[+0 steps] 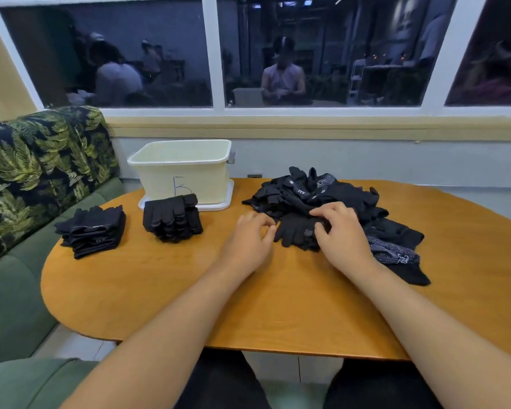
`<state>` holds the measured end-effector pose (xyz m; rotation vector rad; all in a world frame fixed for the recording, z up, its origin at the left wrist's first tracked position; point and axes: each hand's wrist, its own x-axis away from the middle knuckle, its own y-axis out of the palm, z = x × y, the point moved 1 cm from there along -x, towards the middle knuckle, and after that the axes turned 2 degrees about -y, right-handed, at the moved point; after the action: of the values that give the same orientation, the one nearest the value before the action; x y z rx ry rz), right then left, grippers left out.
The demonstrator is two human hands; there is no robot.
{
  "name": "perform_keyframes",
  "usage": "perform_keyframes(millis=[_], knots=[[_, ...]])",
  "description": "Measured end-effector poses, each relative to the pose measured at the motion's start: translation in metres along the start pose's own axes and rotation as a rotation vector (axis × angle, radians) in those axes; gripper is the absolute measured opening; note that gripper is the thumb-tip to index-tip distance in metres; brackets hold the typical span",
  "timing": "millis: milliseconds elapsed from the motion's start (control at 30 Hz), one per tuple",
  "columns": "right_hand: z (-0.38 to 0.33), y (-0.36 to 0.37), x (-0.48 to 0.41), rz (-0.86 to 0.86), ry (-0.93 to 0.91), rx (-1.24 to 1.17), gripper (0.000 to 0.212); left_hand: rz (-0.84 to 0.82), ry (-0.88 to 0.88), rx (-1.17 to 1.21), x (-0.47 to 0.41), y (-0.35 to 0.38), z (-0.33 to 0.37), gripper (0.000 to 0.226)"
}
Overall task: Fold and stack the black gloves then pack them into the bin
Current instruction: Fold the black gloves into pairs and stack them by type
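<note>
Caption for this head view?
Right hand grips a black glove at the loose pile, left hand alongside; two folded stacks sit by the bin.

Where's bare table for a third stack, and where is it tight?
Bare wood: the near-left of the table, in front of the left stack and the right stack by the bin, left of the left hand. Narrow strip between the stacks. Crowded: the right side, where the right hand pinches a glove beside the loose pile.

Left grip (248,240) and right grip (344,234) bare, forearms (171,317) bare too — black trousers (222,385) over both thighs
</note>
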<state>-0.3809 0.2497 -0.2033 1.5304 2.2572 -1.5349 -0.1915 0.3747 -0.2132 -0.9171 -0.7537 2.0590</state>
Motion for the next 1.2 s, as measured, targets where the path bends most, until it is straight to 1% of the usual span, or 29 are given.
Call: perform_keyframes(millis=[133, 200, 300, 400, 500, 633, 700, 767, 867, 1000, 1067, 1100, 1167, 1200], knots=[[0.027, -0.005, -0.009, 0.161, -0.095, 0.297, 0.028, 0.011, 0.055, 0.018, -0.014, 0.025, 0.007, 0.017], [0.033, -0.007, -0.021, 0.213, -0.129, 0.367, 0.030, 0.035, 0.078, 0.027, -0.024, 0.032, 0.008, 0.018], [0.038, -0.003, -0.035, 0.241, -0.162, 0.420, 0.028, 0.060, 0.094, 0.028, -0.035, 0.038, 0.007, 0.018], [0.042, -0.002, -0.038, 0.298, -0.164, 0.423, 0.028, 0.053, 0.108, 0.024, -0.035, 0.041, 0.005, 0.015], [0.046, -0.007, -0.037, 0.351, -0.150, 0.380, 0.033, 0.065, 0.116, 0.037, -0.030, 0.040, 0.005, 0.014], [0.056, -0.012, -0.033, 0.344, -0.108, 0.335, 0.040, 0.064, 0.133, 0.058, -0.022, 0.039, 0.009, 0.016], [0.064, -0.014, -0.034, 0.315, -0.055, 0.353, 0.035, 0.055, 0.153, 0.061, -0.020, 0.038, 0.012, 0.017], [0.070, -0.015, -0.035, 0.287, -0.009, 0.350, 0.025, 0.042, 0.166, 0.060, -0.017, 0.038, 0.014, 0.017], [0.068, -0.017, -0.034, 0.309, 0.005, 0.247, 0.017, 0.031, 0.192, 0.048, -0.014, 0.037, 0.016, 0.018], [0.052, -0.026, -0.027, 0.441, -0.064, 0.040, 0.016, 0.071, 0.260, 0.085, -0.008, 0.035, 0.021, 0.027], [0.041, -0.028, -0.021, 0.462, -0.108, -0.076, 0.018, 0.100, 0.297, 0.120, -0.007, 0.032, 0.027, 0.041], [0.036, -0.027, -0.017, 0.458, -0.111, -0.129, 0.018, 0.113, 0.317, 0.144, -0.005, 0.031, 0.031, 0.052], [0.027, -0.025, -0.009, 0.430, -0.083, -0.253, 0.017, 0.131, 0.362, 0.188, -0.001, 0.028, 0.041, 0.076], [0.022, -0.024, -0.005, 0.411, -0.065, -0.318, 0.015, 0.145, 0.402, 0.190, 0.001, 0.027, 0.046, 0.084]])
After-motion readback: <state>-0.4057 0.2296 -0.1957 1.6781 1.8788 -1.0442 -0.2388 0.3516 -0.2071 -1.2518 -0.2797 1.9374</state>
